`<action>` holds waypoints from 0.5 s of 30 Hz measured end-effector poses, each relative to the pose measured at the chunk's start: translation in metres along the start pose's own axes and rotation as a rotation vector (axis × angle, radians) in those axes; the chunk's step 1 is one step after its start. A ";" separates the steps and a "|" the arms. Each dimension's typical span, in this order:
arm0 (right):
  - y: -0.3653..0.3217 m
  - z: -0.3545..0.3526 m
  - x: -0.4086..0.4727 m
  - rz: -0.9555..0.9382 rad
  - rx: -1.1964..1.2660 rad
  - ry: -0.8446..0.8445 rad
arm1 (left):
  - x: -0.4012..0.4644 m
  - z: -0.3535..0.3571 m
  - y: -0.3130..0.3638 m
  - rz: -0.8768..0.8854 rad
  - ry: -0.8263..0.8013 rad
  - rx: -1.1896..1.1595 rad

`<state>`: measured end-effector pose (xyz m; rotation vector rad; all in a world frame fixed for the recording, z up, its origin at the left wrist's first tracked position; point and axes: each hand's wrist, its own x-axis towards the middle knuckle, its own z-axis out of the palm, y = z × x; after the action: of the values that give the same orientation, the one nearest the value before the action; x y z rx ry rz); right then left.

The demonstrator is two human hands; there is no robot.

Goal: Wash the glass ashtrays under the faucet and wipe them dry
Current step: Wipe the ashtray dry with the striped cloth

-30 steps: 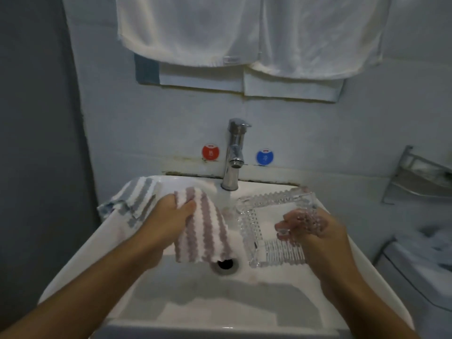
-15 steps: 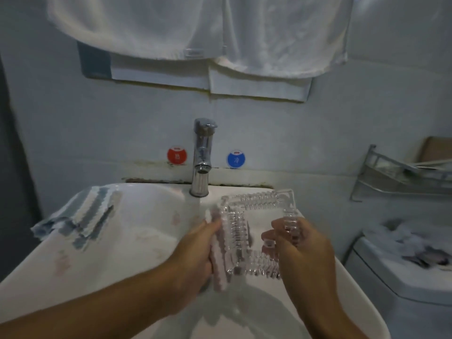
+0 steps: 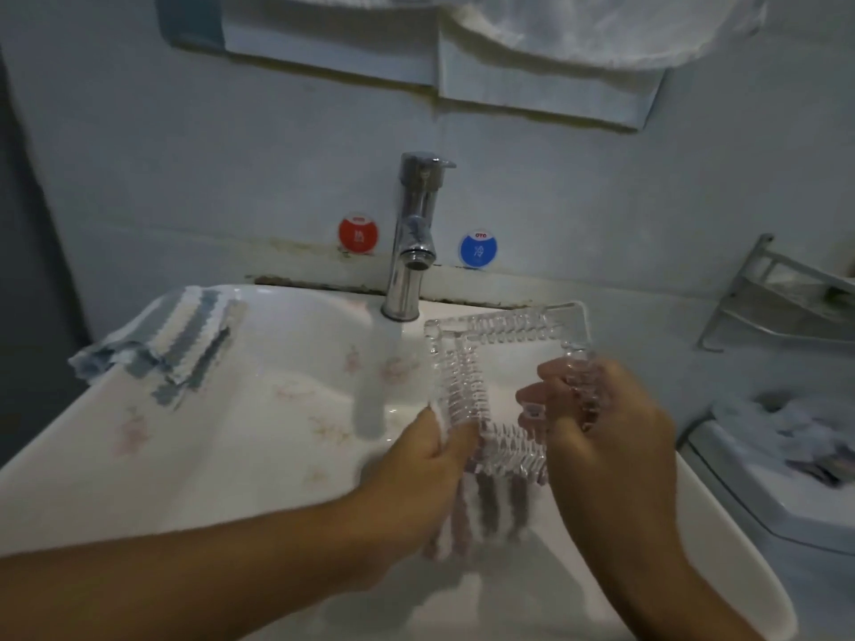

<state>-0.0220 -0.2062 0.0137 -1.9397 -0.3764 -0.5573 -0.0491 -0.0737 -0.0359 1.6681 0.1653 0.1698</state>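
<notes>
Gripping ribbed square glass ashtray [image 3: 504, 363], striped fluffy cloth [image 3: 490, 506]

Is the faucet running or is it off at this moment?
Running. A stream of water falls from the faucet into the sink, left of the glass ashtray.

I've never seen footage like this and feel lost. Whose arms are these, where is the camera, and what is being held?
There is no machine: a person wears a camera on the head, looking down at their own hands over a white sink. The right hand grips a square glass ashtray. The left hand holds a striped cloth against its near corner. Water runs from the faucet just left of the ashtray. A second striped cloth lies on the sink's left rim.
</notes>
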 end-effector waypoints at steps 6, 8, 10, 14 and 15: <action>0.006 0.004 -0.001 0.046 -0.075 -0.100 | 0.009 -0.011 0.014 0.095 0.116 -0.213; 0.004 0.004 -0.003 0.009 -0.074 -0.084 | 0.008 -0.014 0.013 0.091 0.142 -0.189; 0.003 0.002 -0.002 -0.036 -0.080 -0.045 | 0.005 -0.013 0.010 0.043 0.096 -0.069; 0.009 0.001 0.001 0.002 -0.112 -0.087 | 0.000 -0.010 0.013 -0.016 0.041 0.019; 0.011 0.002 0.001 0.025 -0.112 -0.112 | 0.000 -0.010 0.016 -0.008 0.068 -0.029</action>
<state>-0.0152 -0.2085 0.0055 -2.0862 -0.3987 -0.4625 -0.0507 -0.0658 -0.0194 1.6330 0.2200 0.2216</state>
